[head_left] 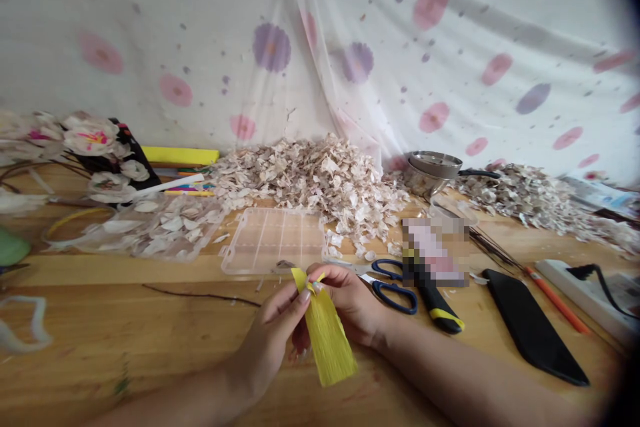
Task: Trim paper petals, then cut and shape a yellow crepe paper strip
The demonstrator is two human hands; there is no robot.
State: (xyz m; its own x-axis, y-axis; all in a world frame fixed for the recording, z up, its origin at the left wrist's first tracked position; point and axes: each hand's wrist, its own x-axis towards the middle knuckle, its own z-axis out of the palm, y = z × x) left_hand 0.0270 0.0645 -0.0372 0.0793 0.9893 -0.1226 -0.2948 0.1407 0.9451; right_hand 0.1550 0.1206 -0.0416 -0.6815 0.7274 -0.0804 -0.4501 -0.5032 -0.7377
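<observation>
A strip of yellow crepe paper (330, 341) hangs toward me from the fingertips of both hands, its top end gathered and twisted. My left hand (273, 330) pinches the gathered part between thumb and fingers. My right hand (353, 303) closes on the same spot from the other side, fingertips touching those of the left. A thin dark twig-like stem (205, 295) lies on the table, its right end reaching my left hand. Just beyond the hands is a clear plastic compartment box (275, 240). Blue-handled scissors (395, 297) lie close to my right hand.
A large heap of pale dry flakes (320, 177) spans the back of the wooden table (165, 340). Right are a black-and-yellow handle (445, 313), a black flat object (535, 327), an orange stick (557, 300) and a power strip (585, 293). White flowers (95, 137) stand left.
</observation>
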